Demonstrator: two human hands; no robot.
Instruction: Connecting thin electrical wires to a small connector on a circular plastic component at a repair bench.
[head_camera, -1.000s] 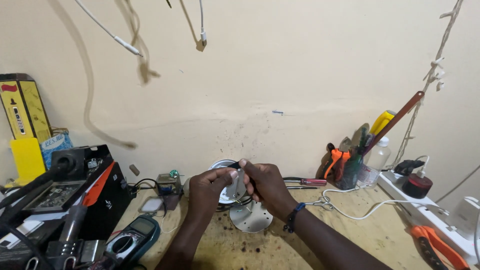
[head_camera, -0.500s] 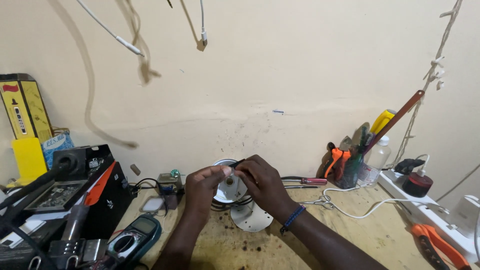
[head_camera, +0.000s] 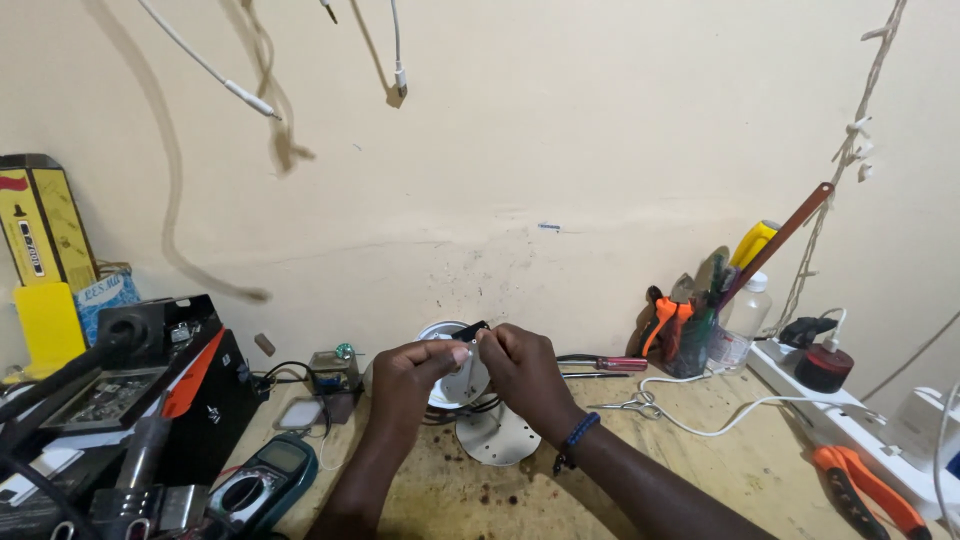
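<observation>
Your left hand (head_camera: 415, 370) and right hand (head_camera: 520, 365) both pinch a small dark part (head_camera: 470, 332) | held just above the white disc (head_camera: 497, 435) | risk: a slipping fingertip grip drops it among the wires.

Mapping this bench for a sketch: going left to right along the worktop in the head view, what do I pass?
Yellow box → black-and-teal multimeter → left hand → right hand → steel scissors → clear plastic bottle → orange-handled pliers.

Orange pliers (head_camera: 868, 487); yellow box (head_camera: 40, 230); white disc (head_camera: 498, 435); red-handled screwdriver (head_camera: 600, 363); teal multimeter (head_camera: 265, 479).
</observation>
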